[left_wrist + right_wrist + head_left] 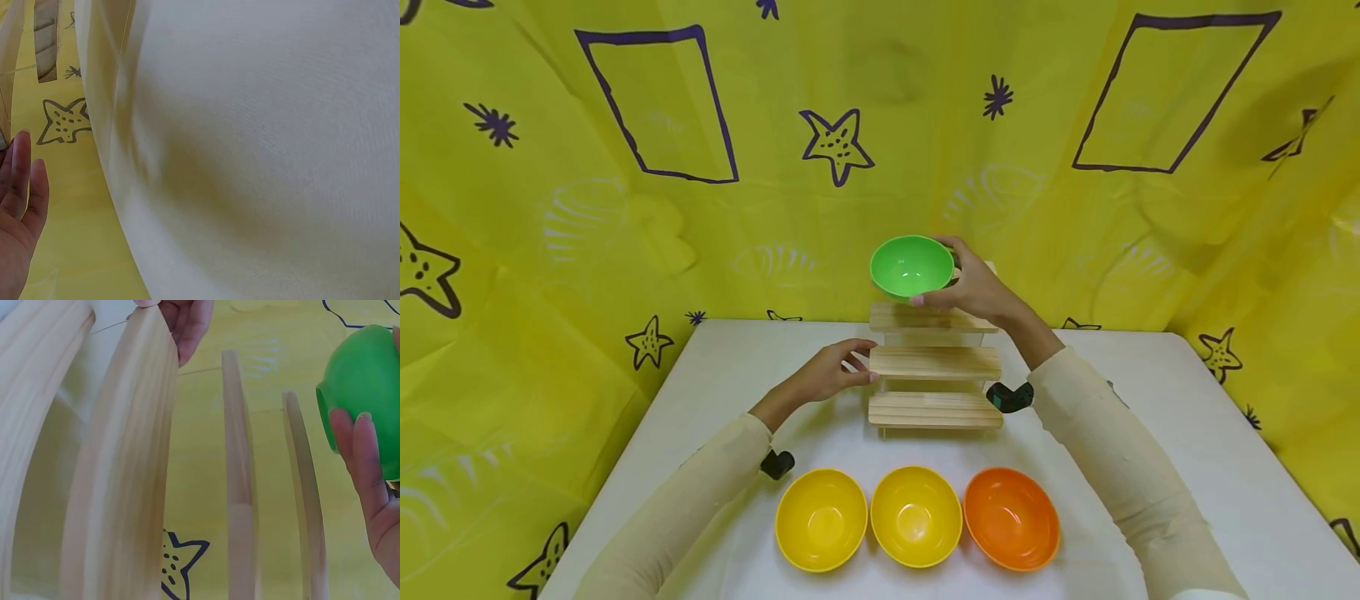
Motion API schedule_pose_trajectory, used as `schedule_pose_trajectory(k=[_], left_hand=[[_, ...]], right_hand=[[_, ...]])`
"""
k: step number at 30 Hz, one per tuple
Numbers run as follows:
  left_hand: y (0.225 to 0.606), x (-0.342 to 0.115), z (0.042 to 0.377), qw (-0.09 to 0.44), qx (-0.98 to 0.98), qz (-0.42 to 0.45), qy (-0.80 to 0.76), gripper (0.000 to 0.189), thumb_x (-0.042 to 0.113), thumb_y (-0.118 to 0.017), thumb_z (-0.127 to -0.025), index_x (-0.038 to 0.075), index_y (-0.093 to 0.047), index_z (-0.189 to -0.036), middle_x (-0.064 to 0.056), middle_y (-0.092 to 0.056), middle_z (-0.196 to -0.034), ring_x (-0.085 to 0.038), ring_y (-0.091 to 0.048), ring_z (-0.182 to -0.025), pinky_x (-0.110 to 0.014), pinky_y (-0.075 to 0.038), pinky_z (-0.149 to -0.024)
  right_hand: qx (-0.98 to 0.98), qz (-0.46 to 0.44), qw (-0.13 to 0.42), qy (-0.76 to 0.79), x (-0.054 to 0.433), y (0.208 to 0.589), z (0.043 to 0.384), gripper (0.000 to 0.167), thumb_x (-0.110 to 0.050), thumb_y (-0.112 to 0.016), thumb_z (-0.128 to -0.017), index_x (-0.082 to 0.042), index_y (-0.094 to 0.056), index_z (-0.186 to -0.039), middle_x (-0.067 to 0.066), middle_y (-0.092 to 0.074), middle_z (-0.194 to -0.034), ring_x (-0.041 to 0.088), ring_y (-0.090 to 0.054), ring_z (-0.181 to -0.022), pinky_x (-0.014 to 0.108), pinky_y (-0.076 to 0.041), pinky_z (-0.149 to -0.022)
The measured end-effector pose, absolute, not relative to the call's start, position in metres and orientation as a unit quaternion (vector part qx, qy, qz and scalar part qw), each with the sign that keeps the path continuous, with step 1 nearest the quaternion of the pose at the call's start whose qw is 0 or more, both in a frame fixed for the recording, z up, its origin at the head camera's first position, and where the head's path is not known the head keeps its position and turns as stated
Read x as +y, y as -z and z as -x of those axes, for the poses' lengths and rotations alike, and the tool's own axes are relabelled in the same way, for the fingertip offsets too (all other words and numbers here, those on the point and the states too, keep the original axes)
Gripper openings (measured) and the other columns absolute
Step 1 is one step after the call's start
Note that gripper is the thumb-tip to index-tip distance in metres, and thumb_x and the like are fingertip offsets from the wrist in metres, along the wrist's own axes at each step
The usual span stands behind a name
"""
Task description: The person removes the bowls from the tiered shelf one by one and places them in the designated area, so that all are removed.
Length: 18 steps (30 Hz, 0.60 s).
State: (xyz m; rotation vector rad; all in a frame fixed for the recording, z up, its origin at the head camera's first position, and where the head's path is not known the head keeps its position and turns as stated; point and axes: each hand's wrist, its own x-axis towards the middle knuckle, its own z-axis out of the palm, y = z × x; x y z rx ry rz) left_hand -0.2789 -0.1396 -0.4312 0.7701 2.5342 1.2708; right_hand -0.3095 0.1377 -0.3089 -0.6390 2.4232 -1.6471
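A green bowl is in my right hand, which grips its right side with the thumb low in front. It is at the top tier of a stepped wooden rack; in the right wrist view, a gap shows between the bowl and the nearest slat. My left hand holds the left end of a middle slat. From the right wrist, its thumb shows on one side of that slat and the fingers on the other. Only part of the left hand shows in the left wrist view.
Two yellow bowls and an orange bowl stand in a row on the white table, in front of the rack. A yellow patterned sheet hangs close behind the rack and along both sides.
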Motion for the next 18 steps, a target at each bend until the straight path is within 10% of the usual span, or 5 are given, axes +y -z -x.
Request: schedule_pose_trajectory(k=[18], left_hand=[[0.434, -0.140, 0.281, 0.095, 0.859, -0.264, -0.429, 0.060, 0.022, -0.074, -0.093, 0.003, -0.049, -0.145, -0.016, -0.060, -0.132, -0.024, -0.065, -0.108, -0.034, -0.057, -0.089]], right_hand=[[0.772, 0.250, 0.080, 0.579, 0.171, 0.324, 0.280, 0.099, -0.002, -0.081, -0.079, -0.015, -0.021, -0.157, 0.017, -0.030, -0.153, 0.040, -0.048, -0.129, 0.029, -0.056, -0.090]])
